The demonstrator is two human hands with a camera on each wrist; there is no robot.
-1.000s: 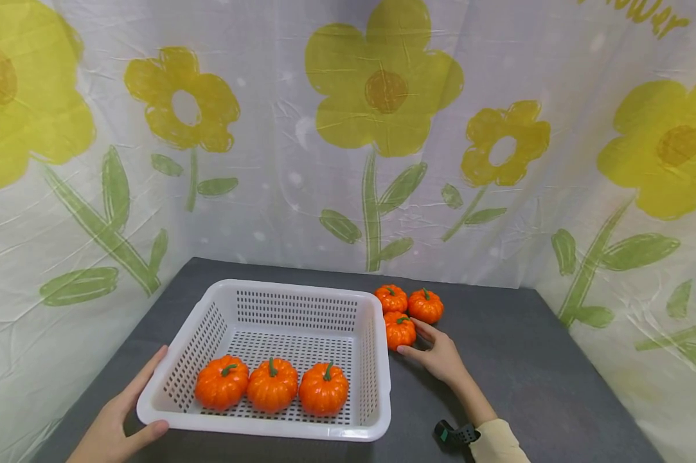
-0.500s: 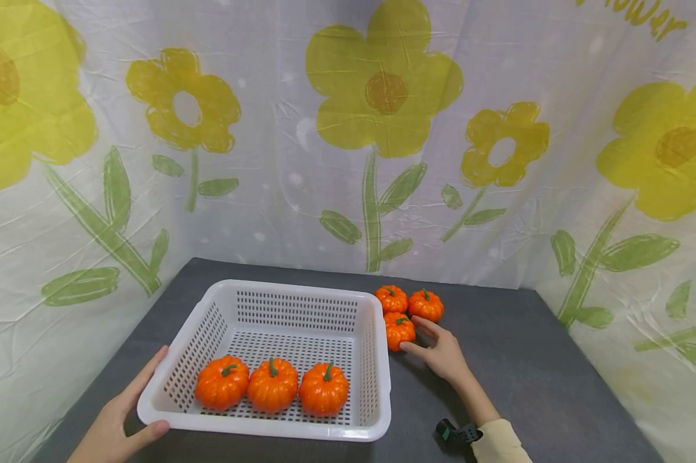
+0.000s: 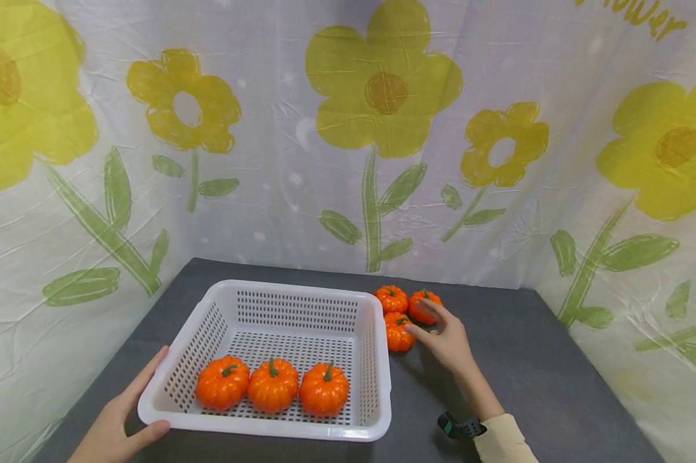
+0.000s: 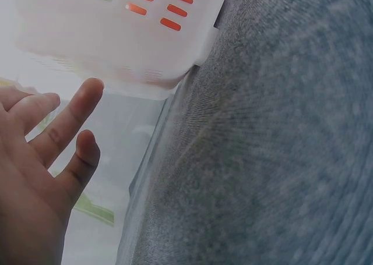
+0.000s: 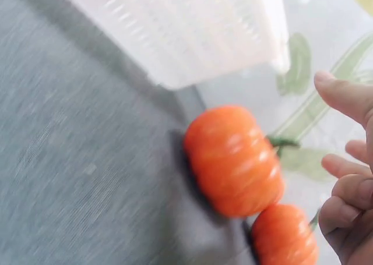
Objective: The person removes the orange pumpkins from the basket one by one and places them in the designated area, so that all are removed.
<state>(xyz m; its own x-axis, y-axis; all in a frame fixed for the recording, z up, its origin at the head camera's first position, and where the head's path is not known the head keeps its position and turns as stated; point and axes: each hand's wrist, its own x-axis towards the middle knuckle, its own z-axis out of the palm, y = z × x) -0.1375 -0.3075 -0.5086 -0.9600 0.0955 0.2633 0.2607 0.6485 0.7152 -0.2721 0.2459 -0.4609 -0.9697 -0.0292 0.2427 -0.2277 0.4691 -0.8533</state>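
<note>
A white perforated basket (image 3: 267,292) holds three small orange pumpkins with green stems, lined up along its near side; the middle pumpkin (image 3: 273,386) is one of them. At its near left corner lies my left hand (image 3: 113,418), thumb on the front rim and straight fingers along the left side. In the left wrist view, several extended fingers (image 4: 70,122) are spread by the basket wall. Right of the basket, my right hand (image 3: 448,341) hovers with nothing in its grasp, its thumb by the nearest loose pumpkin (image 3: 398,334) and its fingertips overlapping the right loose pumpkin (image 3: 421,308).
A third loose pumpkin (image 3: 391,298) sits behind, close to the basket's right rim. All stand on a dark grey table (image 3: 533,379). A flower-print curtain (image 3: 278,212) encloses the back and sides. A black wristband (image 3: 460,426) is on the right wrist.
My right hand has come off the nearest loose pumpkin and shifted slightly up and right, over the right one. The left hand, basket and pumpkins stay put.
</note>
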